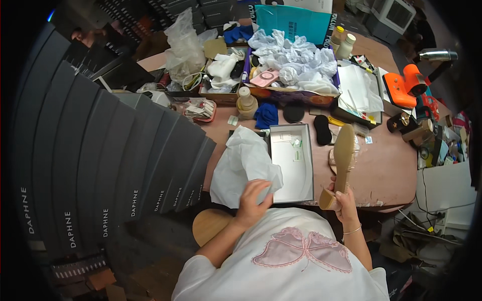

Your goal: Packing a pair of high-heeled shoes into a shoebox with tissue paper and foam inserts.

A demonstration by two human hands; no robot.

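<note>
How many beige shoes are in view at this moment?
2: one shoe held sole-up in the right hand; a second shoe lies on the table behind it, mostly hidden. More may be concealed.

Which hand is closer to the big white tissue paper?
Left. The left hand touches the crumpled white tissue paper; the right hand, holding a beige high-heeled shoe, is across the open grey box.

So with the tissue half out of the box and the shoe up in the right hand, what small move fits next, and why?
Probably the left hand should press the white tissue paper flat into the open shoe box. The paper drapes over the box's left wall, and the right hand holds the beige heeled shoe sole-up beside the box, with nothing lining the floor.
</note>
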